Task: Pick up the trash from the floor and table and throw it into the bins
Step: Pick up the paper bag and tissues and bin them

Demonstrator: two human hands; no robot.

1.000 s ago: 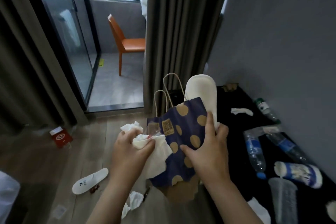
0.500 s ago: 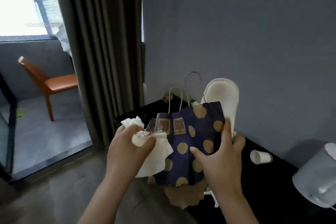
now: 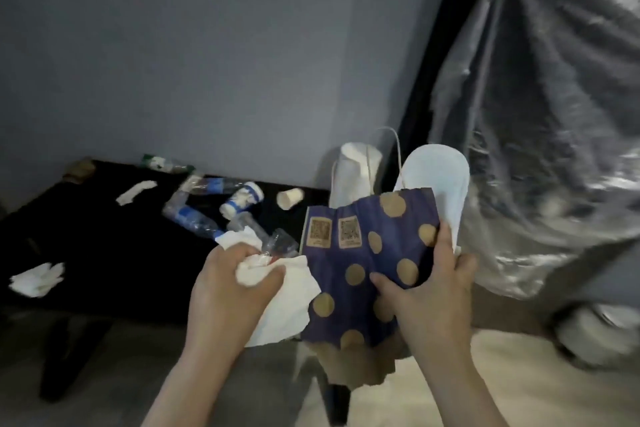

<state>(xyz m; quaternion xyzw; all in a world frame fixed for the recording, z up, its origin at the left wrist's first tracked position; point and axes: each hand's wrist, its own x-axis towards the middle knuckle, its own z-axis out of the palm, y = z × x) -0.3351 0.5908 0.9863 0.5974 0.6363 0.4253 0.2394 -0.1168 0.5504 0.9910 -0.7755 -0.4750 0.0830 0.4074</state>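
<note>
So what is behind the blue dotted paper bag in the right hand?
A white slipper rises behind the paper bag, gripped together with it by the right hand. The slipper's lower half is covered by the bag, so nothing more can be seen there.

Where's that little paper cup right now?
In the head view, the paper cup lies on its side on the black table by the wall, right of the blue-and-white container.

Your left hand (image 3: 235,291) is fisted round a tissue (image 3: 287,308), thumb pressed over it. Just right of it, your right hand (image 3: 433,302) pinches a bag (image 3: 367,246), thumb across the front, forefinger up its edge. Both forearms are bare.
</note>
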